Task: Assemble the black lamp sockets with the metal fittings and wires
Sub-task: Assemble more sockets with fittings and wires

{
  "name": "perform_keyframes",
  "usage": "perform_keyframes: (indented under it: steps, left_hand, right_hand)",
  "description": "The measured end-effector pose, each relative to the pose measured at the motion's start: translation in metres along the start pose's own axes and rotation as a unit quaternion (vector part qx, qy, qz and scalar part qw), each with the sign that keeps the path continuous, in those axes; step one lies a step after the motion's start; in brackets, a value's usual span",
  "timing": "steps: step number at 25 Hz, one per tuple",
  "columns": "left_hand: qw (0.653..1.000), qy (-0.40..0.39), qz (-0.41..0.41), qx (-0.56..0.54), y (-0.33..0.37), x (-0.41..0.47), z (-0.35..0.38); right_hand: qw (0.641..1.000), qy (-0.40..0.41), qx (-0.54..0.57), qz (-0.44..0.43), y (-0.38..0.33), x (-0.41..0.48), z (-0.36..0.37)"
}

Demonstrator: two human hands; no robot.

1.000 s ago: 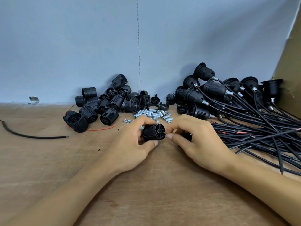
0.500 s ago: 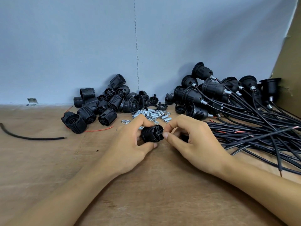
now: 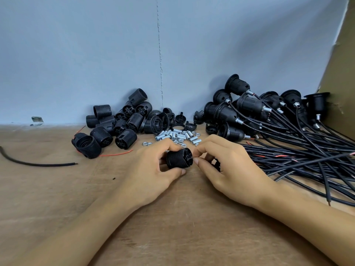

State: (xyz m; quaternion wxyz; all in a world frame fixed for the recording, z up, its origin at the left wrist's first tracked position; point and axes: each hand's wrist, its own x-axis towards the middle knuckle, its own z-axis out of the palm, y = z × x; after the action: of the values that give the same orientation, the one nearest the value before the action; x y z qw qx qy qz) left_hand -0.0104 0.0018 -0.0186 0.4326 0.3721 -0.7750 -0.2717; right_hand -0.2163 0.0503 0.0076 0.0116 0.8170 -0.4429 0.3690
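Entry, head view.

**Held part.** One ribbed black socket body [image 3: 178,158] lies on its side just above the wooden surface [image 3: 172,227], in front of the parts piles. The left hand [image 3: 153,169] curls round its barrel, thumb below and fingers over the top. Judged reason: this keeps the slotted end face turned toward the other hand and stops the barrel rolling.

**Right hand** [image 3: 226,166]. Thumb and forefinger are pinched together at that end face, on a short dark stub there. Whether it is a wire end or part of the moulding, I cannot tell. Something dark sits under the palm, unidentified.

**Stock layout.**
- Loose socket bodies [image 3: 119,121] are heaped at rear left.
- Threaded metal fittings [image 3: 176,135] and a few nuts [image 3: 147,144] lie just behind the hands.
- Finished sockets with fittings [image 3: 249,108] are stacked at rear right, and their black wires [image 3: 307,156] trail toward the right edge.

Judgement: raw parts feed from the left, small hardware sits within fingertip reach, and finished units go right, so neither arm crosses the other.

**Against the earlier frames.** Over the last second the grip is the same, and the socket has hardly shifted between the hands. The right thumb tip sits slightly closer to the end face than a second ago. The piles look undisturbed. The small drift of the whole scene looks like head movement.

**Step judged:** seating or threading something at the socket's end, early in this unit.
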Motion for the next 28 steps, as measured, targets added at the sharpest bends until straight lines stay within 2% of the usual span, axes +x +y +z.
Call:
perform_keyframes:
  steps: [5,9,17,28]
  left_hand:
    - [1.0,-0.012,-0.011,-0.008,-0.0003,-0.0003,-0.001]
    - [1.0,0.004,-0.001,0.025,0.0008,-0.0004,0.0006]
    - [0.995,0.008,0.023,0.092,0.0032,-0.0017,0.0005]
    - [0.998,0.008,0.015,0.058,-0.0015,0.0004,0.0005]
  right_hand:
    - [0.999,-0.018,-0.032,-0.026,-0.001,-0.0001,-0.0028]
    - [0.997,-0.031,-0.058,-0.034,-0.0025,-0.0004,-0.0041]
    - [0.999,-0.027,-0.016,0.005,0.0001,-0.0016,0.0009]
    - [0.996,-0.007,0.067,0.05,0.0049,0.0018,0.0021]
